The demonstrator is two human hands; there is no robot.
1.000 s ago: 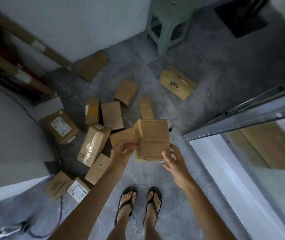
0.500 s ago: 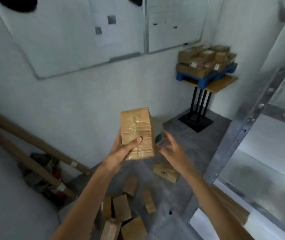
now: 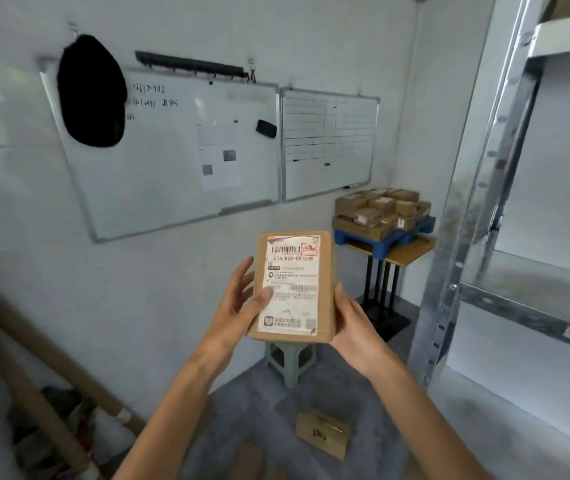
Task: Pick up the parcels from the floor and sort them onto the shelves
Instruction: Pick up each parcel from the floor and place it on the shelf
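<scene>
Parcel (image 3: 294,289) between hands; shelves (image 3: 519,202) right.

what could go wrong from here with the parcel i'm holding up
1. The held parcel might slip: the left hand has just its thumb on the label, fingers splayed beside the box, so the grip leans on the right hand.
2. Attention seems on the label, yet a loose parcel and a stool sit on the floor just ahead, a likely trip on the way to the shelf rack.
</scene>
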